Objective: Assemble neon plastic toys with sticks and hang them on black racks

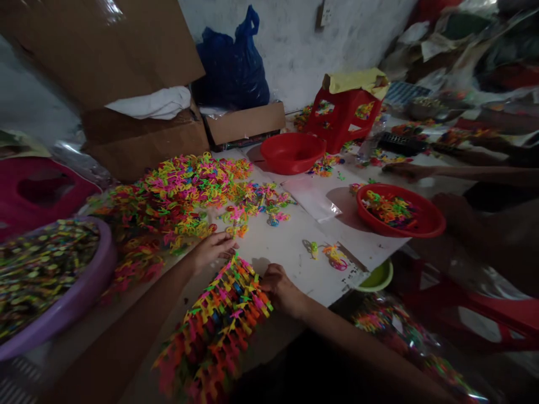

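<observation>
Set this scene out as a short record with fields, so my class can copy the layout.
Left hand: at the upper end of a rowed bundle of small multicoloured plastic pieces; grip unclear
Right hand: at the bundle's right edge
Beyond the hands: a loose heap of multicoloured plastic pieces on a pale flat work surface
Far left: a round purple plastic basin full of small multicoloured items
Right: a round red plastic bowl holding coloured pieces
Back: a red plastic stool; a dark-blue plastic bag
</observation>
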Demonstrator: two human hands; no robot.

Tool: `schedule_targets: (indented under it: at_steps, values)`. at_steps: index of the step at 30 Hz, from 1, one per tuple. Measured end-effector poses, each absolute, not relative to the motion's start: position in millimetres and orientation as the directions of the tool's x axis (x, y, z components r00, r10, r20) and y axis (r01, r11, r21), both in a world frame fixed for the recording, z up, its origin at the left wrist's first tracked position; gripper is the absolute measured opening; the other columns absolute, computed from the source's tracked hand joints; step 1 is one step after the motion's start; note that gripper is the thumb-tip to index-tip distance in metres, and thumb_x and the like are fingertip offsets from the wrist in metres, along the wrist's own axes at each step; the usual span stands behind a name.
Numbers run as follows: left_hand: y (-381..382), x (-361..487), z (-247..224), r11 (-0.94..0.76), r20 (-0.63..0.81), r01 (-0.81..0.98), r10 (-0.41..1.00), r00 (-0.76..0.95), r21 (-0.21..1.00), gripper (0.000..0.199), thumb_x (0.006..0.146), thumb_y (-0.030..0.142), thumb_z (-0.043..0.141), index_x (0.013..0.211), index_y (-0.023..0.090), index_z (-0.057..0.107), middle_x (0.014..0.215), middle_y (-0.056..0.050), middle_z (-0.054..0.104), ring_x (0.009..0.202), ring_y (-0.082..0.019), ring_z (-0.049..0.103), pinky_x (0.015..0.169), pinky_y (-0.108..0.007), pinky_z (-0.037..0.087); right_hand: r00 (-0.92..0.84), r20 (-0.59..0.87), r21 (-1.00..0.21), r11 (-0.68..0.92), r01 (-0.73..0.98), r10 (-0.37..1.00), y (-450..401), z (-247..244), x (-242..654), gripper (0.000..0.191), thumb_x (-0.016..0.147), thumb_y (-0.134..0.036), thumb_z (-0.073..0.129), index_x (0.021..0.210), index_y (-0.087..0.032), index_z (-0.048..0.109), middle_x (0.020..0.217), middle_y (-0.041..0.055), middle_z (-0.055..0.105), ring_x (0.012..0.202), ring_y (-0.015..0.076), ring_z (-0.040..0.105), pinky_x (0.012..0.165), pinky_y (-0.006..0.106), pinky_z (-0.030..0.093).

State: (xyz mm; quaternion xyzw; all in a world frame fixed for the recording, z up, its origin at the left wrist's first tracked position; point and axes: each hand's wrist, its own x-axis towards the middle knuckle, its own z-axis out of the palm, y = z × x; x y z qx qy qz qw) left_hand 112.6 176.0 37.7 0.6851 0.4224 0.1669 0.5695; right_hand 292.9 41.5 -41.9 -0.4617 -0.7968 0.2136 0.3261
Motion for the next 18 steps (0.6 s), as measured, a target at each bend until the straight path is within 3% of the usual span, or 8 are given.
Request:
schedule_targets:
  at_steps: [5,7,10,12,15,18]
  values:
    - [143,118,59,-0.136,-0.089,0.316,0.791,0.605,0.939,0.029,0.067,0.046,0.06,0.068,0.017,0.057,0.066,0.003,0.054,0.067,-0.013,0.053,0.065,-0.024,0.043,-0.365,0.315,-0.614,0.482,0.626,0.876,41,-42,294,0.024,0.081,-0.028,0.054,0.061,-0.019,0.062,0.054,0.0004,0.059,0.07,0.0145,0.052,0.08,0.031,0.032]
    - [133,121,63,-0.147,-0.054,0.287,0.805,0.591,0.947,0.026,0.069,0.043,0.059,0.072,0.017,0.058,0.067,0.003,0.055,0.067,-0.013,0.053,0.065,-0.024,0.043,-0.33,0.328,-0.69,0.463,0.556,0.885,43,-30,301,0.021,0.078,-0.035,0.058,0.067,-0.02,0.066,0.061,0.002,0.063,0.073,0.0156,0.055,0.079,0.031,0.035]
    - [114,128,66,-0.197,-0.004,0.285,0.817,0.577,0.938,0.022,0.071,0.039,0.057,0.075,0.017,0.058,0.068,0.002,0.057,0.064,-0.013,0.054,0.063,-0.024,0.044,-0.108,0.31,-0.871,0.327,0.367,0.945,44,2,307,0.026,0.077,-0.042,0.058,0.085,-0.019,0.068,0.082,0.0058,0.068,0.079,0.0167,0.059,0.076,0.03,0.042]
    - [102,134,68,-0.302,0.06,0.32,0.804,0.592,0.898,0.02,0.073,0.037,0.056,0.076,0.017,0.061,0.069,0.0,0.06,0.065,-0.014,0.056,0.063,-0.024,0.045,0.03,0.263,-0.943,0.251,0.219,0.964,44,25,305,0.031,0.076,-0.044,0.059,0.092,-0.019,0.067,0.088,0.0058,0.067,0.082,0.0174,0.06,0.076,0.03,0.044]
    - [95,140,70,-0.481,0.136,0.401,0.755,0.641,0.78,0.019,0.075,0.034,0.055,0.076,0.018,0.066,0.073,-0.003,0.066,0.069,-0.016,0.059,0.066,-0.024,0.045,0.064,0.24,-0.97,0.237,0.052,0.969,46,43,300,0.031,0.072,-0.045,0.062,0.085,-0.018,0.068,0.082,0.0037,0.067,0.078,0.0175,0.06,0.075,0.03,0.046]
    - [115,135,67,-0.529,0.116,0.509,0.762,0.637,0.68,0.021,0.072,0.034,0.059,0.086,0.021,0.068,0.084,-0.004,0.07,0.077,-0.019,0.062,0.072,-0.026,0.046,0.087,0.223,-0.975,0.223,0.016,0.971,48,34,305,0.03,0.07,-0.045,0.064,0.079,-0.017,0.068,0.078,0.0032,0.066,0.073,0.0166,0.06,0.072,0.029,0.047]
